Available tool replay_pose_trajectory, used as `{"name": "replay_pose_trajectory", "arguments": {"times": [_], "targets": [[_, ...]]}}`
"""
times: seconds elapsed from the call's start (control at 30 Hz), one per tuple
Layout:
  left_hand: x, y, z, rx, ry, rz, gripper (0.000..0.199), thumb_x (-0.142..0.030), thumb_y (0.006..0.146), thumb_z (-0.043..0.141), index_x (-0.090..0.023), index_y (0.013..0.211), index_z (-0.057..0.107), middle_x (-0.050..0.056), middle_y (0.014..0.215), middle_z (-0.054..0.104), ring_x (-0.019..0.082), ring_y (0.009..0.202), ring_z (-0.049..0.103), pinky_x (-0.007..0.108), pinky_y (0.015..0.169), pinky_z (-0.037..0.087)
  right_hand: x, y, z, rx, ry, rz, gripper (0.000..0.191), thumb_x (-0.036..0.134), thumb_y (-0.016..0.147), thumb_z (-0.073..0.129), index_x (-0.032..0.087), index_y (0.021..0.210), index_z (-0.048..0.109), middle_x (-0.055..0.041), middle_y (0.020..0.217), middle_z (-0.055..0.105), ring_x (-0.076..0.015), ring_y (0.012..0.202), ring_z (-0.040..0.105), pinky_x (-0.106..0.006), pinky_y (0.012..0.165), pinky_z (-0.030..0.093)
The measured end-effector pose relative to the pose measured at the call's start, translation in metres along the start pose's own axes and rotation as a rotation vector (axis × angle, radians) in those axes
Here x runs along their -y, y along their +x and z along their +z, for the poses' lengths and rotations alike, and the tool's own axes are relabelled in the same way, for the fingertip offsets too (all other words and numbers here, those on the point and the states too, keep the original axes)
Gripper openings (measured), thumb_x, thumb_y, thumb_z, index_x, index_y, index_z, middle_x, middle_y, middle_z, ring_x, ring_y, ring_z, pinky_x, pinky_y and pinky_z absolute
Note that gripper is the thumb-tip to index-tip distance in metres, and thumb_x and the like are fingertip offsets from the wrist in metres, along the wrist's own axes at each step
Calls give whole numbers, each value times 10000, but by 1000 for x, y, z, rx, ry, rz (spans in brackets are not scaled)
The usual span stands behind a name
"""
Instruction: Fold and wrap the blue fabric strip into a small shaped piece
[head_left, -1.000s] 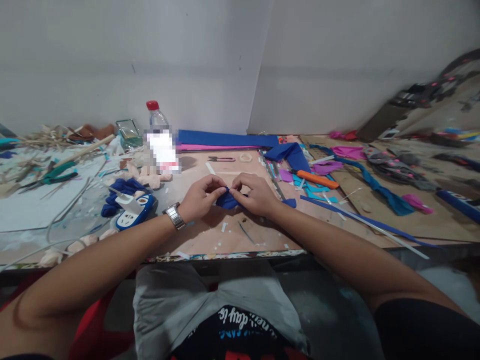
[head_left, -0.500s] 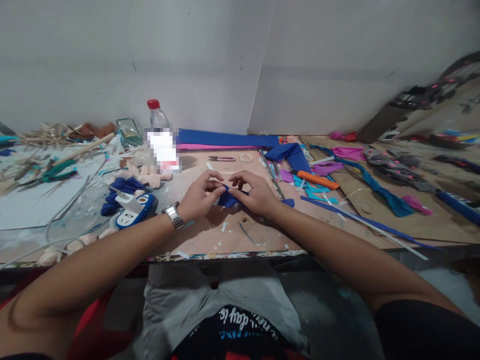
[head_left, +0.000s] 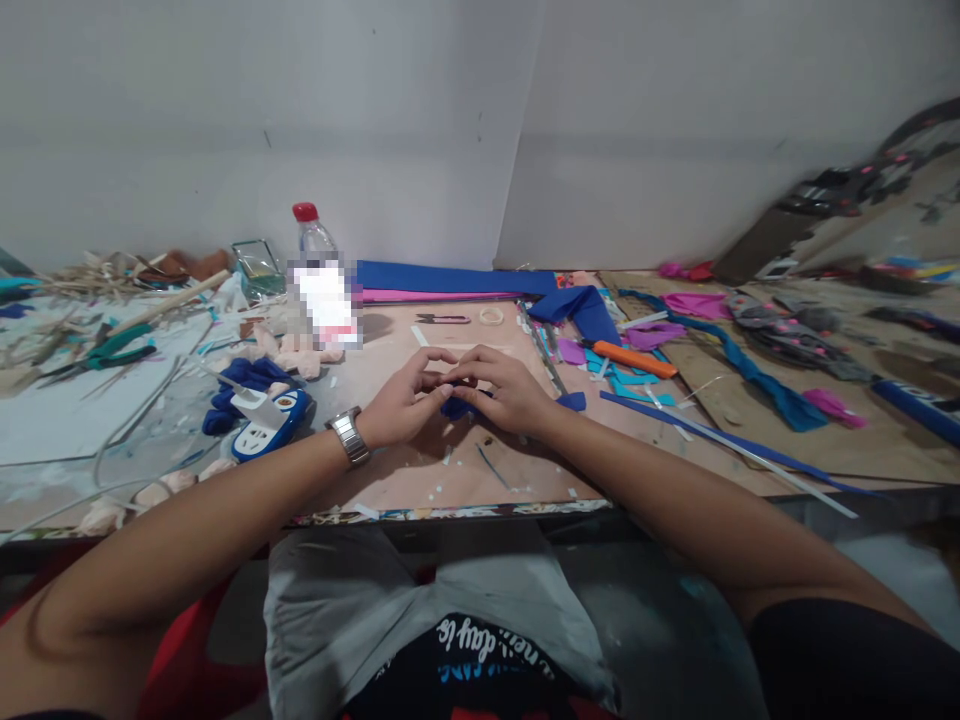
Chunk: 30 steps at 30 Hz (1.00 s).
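Over the middle of the table, both hands meet on a small piece of dark blue fabric point(head_left: 466, 402). My left hand point(head_left: 411, 394), with a metal watch point(head_left: 349, 436) on its wrist, pinches the fabric's left side between thumb and fingers. From the other side my right hand point(head_left: 511, 388) grips it too, fingers curled over the top. Most of the piece is hidden by the fingers; a blue end point(head_left: 573, 401) shows past the right wrist. Behind the hands lie small thread snips point(head_left: 443, 319) and a tape roll point(head_left: 491, 316).
A red-capped bottle point(head_left: 316, 240) stands at the back. To the left are a blue power socket point(head_left: 271, 424) with a plug and green-handled pliers point(head_left: 120, 345). On the right lie an orange cutter point(head_left: 634, 359), a long blue strip point(head_left: 720, 440) and fabric scraps. A folded blue strip point(head_left: 450, 278) runs along the back.
My right fingers have moved left and closed over the blue fabric, so less of it shows. The hands are closer together now. The things on the table have stayed put.
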<state>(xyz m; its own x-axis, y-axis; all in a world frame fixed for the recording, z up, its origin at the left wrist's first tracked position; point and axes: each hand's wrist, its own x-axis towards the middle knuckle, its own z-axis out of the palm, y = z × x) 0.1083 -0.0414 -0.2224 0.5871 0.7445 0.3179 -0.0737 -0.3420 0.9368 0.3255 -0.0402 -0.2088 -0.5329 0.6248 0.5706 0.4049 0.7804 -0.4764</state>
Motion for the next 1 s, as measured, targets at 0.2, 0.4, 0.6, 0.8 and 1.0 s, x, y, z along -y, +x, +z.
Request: {"name": "replay_pose_trajectory", "arguments": {"times": [0.2,0.4,0.6,0.8,1.0], "targets": [[0,0,2,-1,-88,-48,488,-497,940,693,-230,1285,474,126,1124,764,234,1047,744,366,911,557,1,0,0,20,0,-15,151,306,984,645,251,1083,744,-68,1068,645,-208,955,652,-396,920,540],[-1,2,3,-5,-67,-8,445,-479,954,677,-225,1275,503,109,1145,731,211,1049,721,354,930,546,6,1,-2,41,10,-22,103,263,993,615,214,1053,682,-91,1075,639,-245,1061,628,-424,968,512],[3,3,0,-101,-25,-5,477,-439,930,721,-217,1285,494,109,1099,732,201,1005,711,353,907,539,2,1,0,15,23,-25,91,286,1005,603,235,1065,650,-86,1102,642,-239,1086,609,-427,989,499],[3,3,0,-135,-70,-15,474,-445,924,724,-223,1269,486,89,1046,752,198,980,717,353,896,540,4,1,1,7,3,45,126,320,983,633,228,1070,631,-66,1047,661,-211,945,613,-370,879,501],[2,7,-1,-232,18,-18,350,-397,937,685,-202,1194,550,60,979,733,181,919,697,327,839,531,8,1,-1,12,-39,180,207,310,893,714,215,1053,623,-28,926,680,-187,820,613,-325,774,483]]}}
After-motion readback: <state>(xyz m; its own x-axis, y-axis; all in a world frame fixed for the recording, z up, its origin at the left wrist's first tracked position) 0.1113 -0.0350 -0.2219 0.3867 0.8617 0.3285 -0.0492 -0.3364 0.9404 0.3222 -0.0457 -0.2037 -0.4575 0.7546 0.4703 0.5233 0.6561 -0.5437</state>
